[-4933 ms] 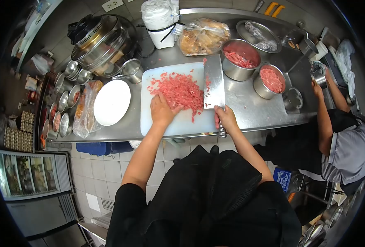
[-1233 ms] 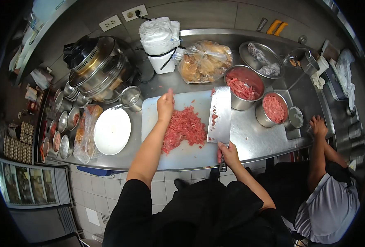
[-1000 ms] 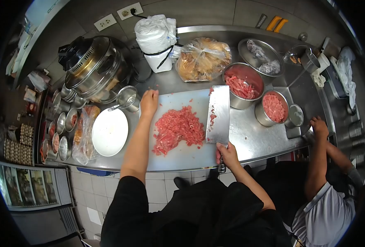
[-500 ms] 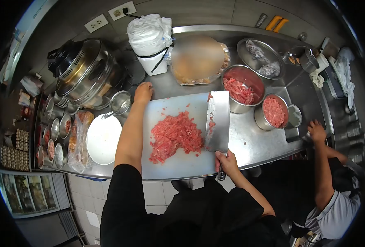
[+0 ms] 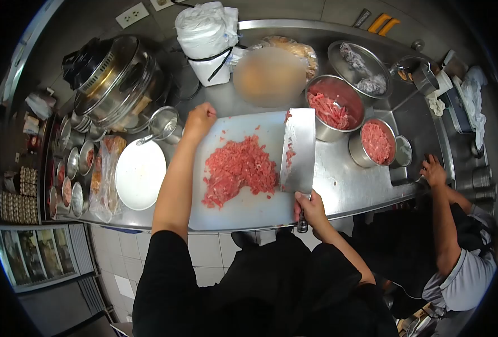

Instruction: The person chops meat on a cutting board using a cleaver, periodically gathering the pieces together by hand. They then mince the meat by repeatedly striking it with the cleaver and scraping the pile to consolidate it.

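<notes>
My right hand (image 5: 312,209) grips the handle of a wide cleaver (image 5: 299,151). Its blade lies along the right edge of a white cutting board (image 5: 232,219), with bits of meat stuck to it. Chopped red meat (image 5: 240,171) is heaped in the middle of the board, loose crumbs around it. At the board's far left corner is my left hand (image 5: 201,120), fingers curled closed; whatever may be inside them is hidden. Just left of that hand stands a metal cup (image 5: 166,124) with a spoon handle, beside a white plate (image 5: 141,175).
Right of the board stand a pot of meat strips (image 5: 330,129) and a smaller pot of minced meat (image 5: 377,143). A glass-bowl cooker (image 5: 120,84) and a white bag bundle (image 5: 207,42) are behind. A co-worker's hand (image 5: 433,172) rests by the sink at right.
The view has shifted, so the counter sits higher in the picture. My left hand has moved slightly toward the board's far left corner. The cleaver stays on the board's right edge.
</notes>
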`<state>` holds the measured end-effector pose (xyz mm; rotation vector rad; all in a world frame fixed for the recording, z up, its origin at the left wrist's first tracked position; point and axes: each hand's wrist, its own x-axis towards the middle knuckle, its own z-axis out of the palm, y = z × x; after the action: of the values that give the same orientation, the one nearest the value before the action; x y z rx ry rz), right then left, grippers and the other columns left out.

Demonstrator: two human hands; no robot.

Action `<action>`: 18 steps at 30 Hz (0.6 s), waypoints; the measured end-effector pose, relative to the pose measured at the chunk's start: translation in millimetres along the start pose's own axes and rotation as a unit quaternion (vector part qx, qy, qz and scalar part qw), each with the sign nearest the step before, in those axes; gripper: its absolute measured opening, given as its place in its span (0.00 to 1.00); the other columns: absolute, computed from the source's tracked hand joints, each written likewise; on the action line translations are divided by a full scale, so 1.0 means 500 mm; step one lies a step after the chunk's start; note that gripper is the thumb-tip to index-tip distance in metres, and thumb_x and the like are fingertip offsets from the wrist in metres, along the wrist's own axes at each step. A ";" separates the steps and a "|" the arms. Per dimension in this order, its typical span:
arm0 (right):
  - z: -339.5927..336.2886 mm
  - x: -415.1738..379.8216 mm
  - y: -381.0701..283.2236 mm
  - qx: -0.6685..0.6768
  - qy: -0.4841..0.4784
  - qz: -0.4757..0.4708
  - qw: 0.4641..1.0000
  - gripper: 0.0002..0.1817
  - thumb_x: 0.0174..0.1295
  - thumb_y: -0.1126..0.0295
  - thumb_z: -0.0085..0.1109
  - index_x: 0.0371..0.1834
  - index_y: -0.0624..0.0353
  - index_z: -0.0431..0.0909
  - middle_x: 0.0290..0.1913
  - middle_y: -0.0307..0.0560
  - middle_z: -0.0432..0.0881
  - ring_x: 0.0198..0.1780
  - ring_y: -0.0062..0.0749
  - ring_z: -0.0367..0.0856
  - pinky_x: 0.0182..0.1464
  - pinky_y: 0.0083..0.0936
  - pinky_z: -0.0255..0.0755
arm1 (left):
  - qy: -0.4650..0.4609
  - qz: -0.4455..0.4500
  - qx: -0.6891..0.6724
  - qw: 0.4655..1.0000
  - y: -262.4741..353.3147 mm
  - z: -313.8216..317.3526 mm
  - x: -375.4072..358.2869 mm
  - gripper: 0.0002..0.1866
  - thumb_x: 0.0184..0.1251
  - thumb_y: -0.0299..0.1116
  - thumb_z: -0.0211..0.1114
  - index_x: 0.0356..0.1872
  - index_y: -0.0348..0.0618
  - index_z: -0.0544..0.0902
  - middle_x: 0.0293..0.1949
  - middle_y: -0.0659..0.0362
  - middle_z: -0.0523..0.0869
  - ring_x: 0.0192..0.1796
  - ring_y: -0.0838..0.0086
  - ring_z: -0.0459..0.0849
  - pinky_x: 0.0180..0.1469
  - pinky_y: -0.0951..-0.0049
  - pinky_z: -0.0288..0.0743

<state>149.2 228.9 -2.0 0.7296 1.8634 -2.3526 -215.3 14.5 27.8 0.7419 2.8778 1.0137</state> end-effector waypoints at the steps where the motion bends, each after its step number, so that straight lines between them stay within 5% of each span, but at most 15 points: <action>1: 0.001 0.002 -0.004 0.005 0.003 -0.005 1.000 0.12 0.72 0.64 0.54 0.34 0.60 0.70 0.17 0.42 0.74 0.14 0.29 0.75 0.18 0.25 0.66 | -0.059 0.002 -0.063 0.996 0.035 -0.010 -0.043 0.05 0.58 0.27 0.63 0.35 0.39 0.82 0.33 0.48 0.86 0.41 0.54 0.86 0.46 0.61 0.77; 5: 0.008 0.004 -0.010 0.003 0.017 -0.022 1.000 0.12 0.72 0.65 0.53 0.33 0.60 0.70 0.17 0.41 0.73 0.14 0.29 0.74 0.18 0.26 0.66 | -0.154 0.071 -0.146 0.975 0.083 -0.003 -0.149 0.08 0.64 0.24 0.60 0.42 0.36 0.83 0.36 0.52 0.87 0.42 0.66 0.86 0.47 0.69 0.78; 9: 0.000 0.014 0.013 0.020 0.000 -0.043 0.999 0.13 0.70 0.63 0.55 0.32 0.59 0.70 0.17 0.41 0.73 0.14 0.28 0.73 0.17 0.26 0.67 | 0.039 0.042 -0.131 0.990 0.040 -0.010 -0.206 0.11 0.62 0.24 0.59 0.44 0.39 0.85 0.42 0.49 0.86 0.43 0.59 0.85 0.48 0.66 0.78; 12: 0.005 0.012 0.007 0.006 -0.003 -0.040 0.999 0.13 0.70 0.62 0.56 0.33 0.59 0.70 0.17 0.41 0.74 0.14 0.28 0.73 0.17 0.26 0.67 | 0.073 -0.033 -0.061 0.995 0.007 -0.013 -0.220 0.12 0.61 0.26 0.60 0.45 0.40 0.85 0.41 0.50 0.85 0.43 0.58 0.85 0.48 0.64 0.78; 16: 0.002 0.014 0.005 0.004 -0.020 -0.044 0.999 0.12 0.69 0.63 0.56 0.34 0.59 0.70 0.18 0.41 0.74 0.14 0.28 0.73 0.17 0.26 0.67 | 0.070 -0.026 -0.026 0.997 0.007 0.015 -0.172 0.14 0.59 0.27 0.61 0.47 0.42 0.84 0.44 0.51 0.84 0.49 0.57 0.82 0.53 0.63 0.76; 18: -0.001 0.012 0.007 0.009 -0.019 -0.042 0.999 0.12 0.69 0.63 0.56 0.34 0.59 0.70 0.18 0.42 0.74 0.14 0.28 0.73 0.17 0.26 0.67 | 0.087 0.027 0.098 0.991 0.018 0.046 -0.130 0.15 0.58 0.26 0.62 0.48 0.42 0.84 0.49 0.51 0.82 0.55 0.55 0.79 0.57 0.61 0.74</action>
<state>145.1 229.7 -7.5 0.6165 1.8971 -2.4172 -150.3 6.3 5.0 0.7828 3.1595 0.8500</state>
